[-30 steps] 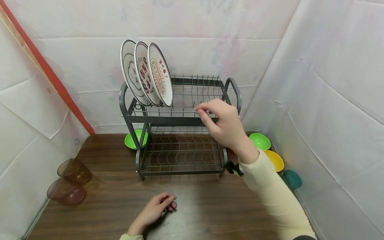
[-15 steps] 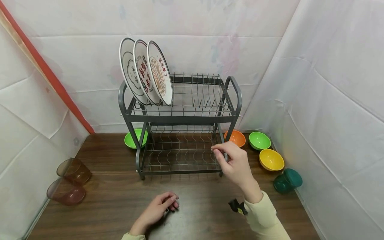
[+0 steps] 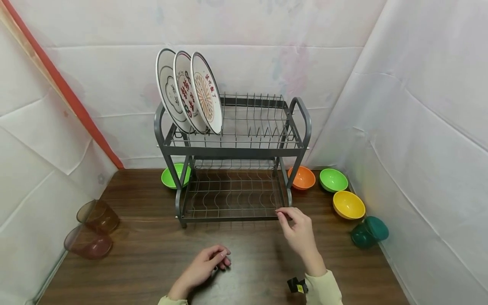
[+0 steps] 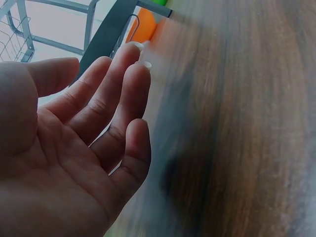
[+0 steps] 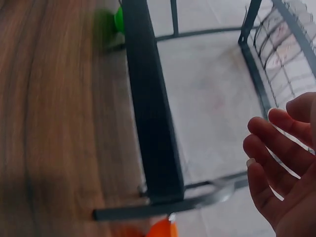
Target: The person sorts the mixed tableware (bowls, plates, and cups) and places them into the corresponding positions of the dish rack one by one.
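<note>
The right hand (image 3: 300,235), empty with fingers loosely bent, is hovering near the lower front right corner of the dish rack (image 3: 232,152); the left hand (image 3: 203,267), also relaxed and empty, is staying low over the tabletop (image 3: 244,292). Three plates (image 3: 207,97) are leaning in the rack's upper left.

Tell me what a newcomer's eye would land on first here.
Probably the three patterned plates, standing tilted at the left end of the dark dish rack's upper tier. Next, the bright orange bowl, green bowl and yellow bowl clustered on the right. Then the left hand and right hand, both holding nothing, at the front.
</note>
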The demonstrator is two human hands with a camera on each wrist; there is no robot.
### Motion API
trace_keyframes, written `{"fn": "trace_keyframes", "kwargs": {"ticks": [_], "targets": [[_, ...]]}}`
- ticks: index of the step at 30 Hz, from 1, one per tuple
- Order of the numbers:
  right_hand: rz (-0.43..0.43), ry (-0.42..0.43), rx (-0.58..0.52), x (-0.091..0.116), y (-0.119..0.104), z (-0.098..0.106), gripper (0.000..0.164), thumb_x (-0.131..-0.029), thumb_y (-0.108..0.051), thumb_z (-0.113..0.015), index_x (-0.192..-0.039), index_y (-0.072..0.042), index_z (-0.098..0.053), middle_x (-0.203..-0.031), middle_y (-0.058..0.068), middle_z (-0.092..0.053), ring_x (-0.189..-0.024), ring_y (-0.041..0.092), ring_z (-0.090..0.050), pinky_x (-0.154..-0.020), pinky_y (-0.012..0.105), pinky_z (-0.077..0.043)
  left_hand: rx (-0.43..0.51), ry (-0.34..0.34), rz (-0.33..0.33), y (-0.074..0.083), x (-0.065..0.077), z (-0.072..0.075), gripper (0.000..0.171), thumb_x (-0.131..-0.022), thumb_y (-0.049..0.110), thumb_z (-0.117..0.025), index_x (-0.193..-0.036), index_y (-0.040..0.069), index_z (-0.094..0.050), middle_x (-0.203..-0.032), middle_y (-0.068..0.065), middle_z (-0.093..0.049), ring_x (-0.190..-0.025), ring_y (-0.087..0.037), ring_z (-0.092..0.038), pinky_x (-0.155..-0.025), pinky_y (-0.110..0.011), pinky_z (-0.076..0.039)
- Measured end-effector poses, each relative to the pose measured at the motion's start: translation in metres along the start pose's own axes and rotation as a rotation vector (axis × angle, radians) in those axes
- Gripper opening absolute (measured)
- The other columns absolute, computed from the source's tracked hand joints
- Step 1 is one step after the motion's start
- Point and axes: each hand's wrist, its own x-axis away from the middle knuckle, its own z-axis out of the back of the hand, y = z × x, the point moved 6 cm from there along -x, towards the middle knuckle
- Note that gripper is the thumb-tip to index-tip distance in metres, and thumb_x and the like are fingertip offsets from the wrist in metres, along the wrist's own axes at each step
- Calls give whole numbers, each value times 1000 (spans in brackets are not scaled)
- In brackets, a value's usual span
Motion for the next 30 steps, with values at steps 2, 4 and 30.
{"fn": "trace_keyframes", "kwargs": {"ticks": [2, 4, 30], "targets": [[-37, 16, 17, 4, 9, 4, 7, -94, -6, -67, -95, -8, -74, -90, 1, -72, -79, 12, -64, -67, 40, -55, 1, 5, 1, 0, 1, 0, 32, -106, 21, -49, -113, -7, -62, -92, -14, -70, -79, -27, -66, -72, -31, -52], [-74, 29, 40, 6, 18, 9, 6, -94, -6, -68, -95, -6, -74, -91, 3, -72, -80, 12, -65, -69, 38, -56, -2, 16, 8, 0, 2, 2, 32, -106, 23, -50, -113, -6, -63, -92, -13, -70, -79, -26, -66, -72, -31, -52], [-549, 292, 528, 65, 108, 141, 35, -93, -5, -60, -124, 10, -62, -134, 29, -53, -123, 49, -37, -99, 60, -27, -67, 268, 120, -9, 23, 68, 34, -105, 25, -51, -115, -6, -62, -93, -11, -69, -80, -20, -63, -67, -29, -48]]}}
